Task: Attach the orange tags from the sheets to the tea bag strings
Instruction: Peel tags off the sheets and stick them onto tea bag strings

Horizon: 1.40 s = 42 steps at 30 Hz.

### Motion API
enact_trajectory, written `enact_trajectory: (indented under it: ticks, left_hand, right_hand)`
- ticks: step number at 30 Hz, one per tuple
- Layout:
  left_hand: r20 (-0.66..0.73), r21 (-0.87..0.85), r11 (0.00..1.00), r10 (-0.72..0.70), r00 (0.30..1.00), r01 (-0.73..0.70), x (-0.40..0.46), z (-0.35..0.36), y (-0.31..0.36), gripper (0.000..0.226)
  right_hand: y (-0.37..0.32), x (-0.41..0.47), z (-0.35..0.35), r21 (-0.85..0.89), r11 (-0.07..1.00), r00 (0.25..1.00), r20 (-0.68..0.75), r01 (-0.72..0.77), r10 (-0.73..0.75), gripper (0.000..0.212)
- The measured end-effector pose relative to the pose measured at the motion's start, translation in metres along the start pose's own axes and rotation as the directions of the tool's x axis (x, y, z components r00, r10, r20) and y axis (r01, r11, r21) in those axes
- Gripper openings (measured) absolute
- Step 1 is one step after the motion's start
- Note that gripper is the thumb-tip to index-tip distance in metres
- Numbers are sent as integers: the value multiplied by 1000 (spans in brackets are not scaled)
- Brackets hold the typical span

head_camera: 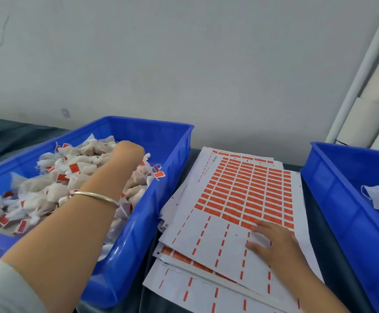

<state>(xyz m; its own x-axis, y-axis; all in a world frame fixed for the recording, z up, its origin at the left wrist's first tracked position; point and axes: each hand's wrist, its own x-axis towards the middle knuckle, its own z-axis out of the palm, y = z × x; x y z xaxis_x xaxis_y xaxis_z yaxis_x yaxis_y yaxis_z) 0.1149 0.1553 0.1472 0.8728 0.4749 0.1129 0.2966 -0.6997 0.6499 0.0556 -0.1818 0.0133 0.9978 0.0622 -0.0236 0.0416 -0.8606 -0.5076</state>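
The left hand [128, 152] is sunk among tea bags [55, 190] in the bench's left crate [172, 141], its grip hidden; the right hand [272, 242] is laid flat, fingers relaxed, just below the remaining orange tags [245, 190], seemingly nearest them.

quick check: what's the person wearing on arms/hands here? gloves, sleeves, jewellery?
No gloves: both hands are bare. The left hand has a thin silver-coloured bangle round the forearm near the wrist, and a pale grey-green sleeve pushed up the arm at the frame's lower left corner. The right hand and forearm show no sleeve, jewellery or markings in view.
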Motion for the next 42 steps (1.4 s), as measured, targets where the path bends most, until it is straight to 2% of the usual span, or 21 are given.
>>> enact_trajectory:
  ticks: [2, 3, 6, 9, 12, 13, 15, 17, 19, 23, 25, 27, 28, 29, 31, 33, 36, 37, 39, 42]
  left_hand:
    - [-27, -359, 930, -91, 995, 75, -13, -16, 18, 8]
    - [-77, -352, 936, -12, 997, -16, -24, -18, 27, 12]
    - [-84, -233, 939, 241, 967, -254, -62, -16, 54, 20]
    - [56, -188, 901, 407, 912, -390, -104, 12, 76, 17]
    - [350, -151, 911, 413, 841, -384, -141, 67, 81, 6]
    - [418, -113, 913, 402, 815, -393, -152, 87, 79, 11]
    - [505, -19, 910, 366, 782, -413, -173, 124, 71, 22]
    - [569, 22, 921, 309, 762, -390, -190, 152, 61, 29]
    - [576, 41, 904, 327, 750, -425, -203, 173, 53, 33]
    - [526, 160, 779, 453, 720, -607, -214, 197, 40, 44]
    - [510, 196, 744, 479, 715, -638, -213, 203, 34, 47]
    - [498, 211, 729, 493, 713, -651, -211, 206, 31, 47]
    - [492, 218, 722, 500, 713, -656, -211, 208, 31, 48]
    - [488, 228, 717, 502, 714, -659, -210, 209, 32, 48]
    - [485, 246, 711, 498, 719, -659, -209, 211, 32, 49]
    - [482, 254, 712, 493, 724, -654, -207, 213, 31, 50]
    - [466, 263, 717, 492, 736, -646, -207, 214, 29, 51]
    - [464, 261, 717, 494, 735, -646, -207, 215, 29, 51]
    - [461, 249, 726, 493, 738, -641, -209, 214, 28, 50]
    - [460, 247, 730, 490, 740, -637, -209, 214, 29, 48]
  right_hand:
    - [-2, 2, -3, -85, 996, 998, 53, 26, -22, 53]
    - [-3, 2, -5, -90, 995, 997, 71, 37, -30, 51]
    - [1, -1, -14, -86, 995, 992, 119, 60, -50, 48]
    - [-3, -8, -24, 17, 999, 983, 177, 45, -48, 42]
    - [-19, -9, -41, 37, 996, 983, 166, 79, -84, 35]
    - [-24, -8, -51, 14, 995, 986, 132, 99, -100, 32]
    - [-28, -10, -80, -7, 991, 990, 58, 130, -129, 24]
    - [-23, -15, -113, 18, 992, 993, 3, 122, -122, 27]
    - [-9, -22, -147, -1, 996, 994, -53, 91, -91, 31]
    - [42, -35, -206, -52, 998, 979, -199, -44, 33, 30]
    - [78, -43, -229, -45, 990, 972, -201, -135, 124, 30]
    - [112, -55, -244, -108, 963, 966, -101, -248, 238, 25]
    - [126, -61, -247, -177, 940, 955, 1, -293, 298, 24]
    - [137, -65, -247, -259, 913, 927, 125, -315, 355, 28]
    - [150, -72, -238, -371, 878, 824, 363, -302, 436, 40]
    - [153, -78, -222, -356, 893, 738, 518, -274, 433, 41]
    - [156, -85, -202, -229, 940, 650, 679, -253, 341, 21]
    - [156, -86, -196, -198, 949, 612, 728, -245, 310, 22]
    - [155, -87, -186, -189, 958, 586, 759, -217, 283, 37]
    - [152, -86, -174, -249, 959, 676, 685, -133, 271, 24]
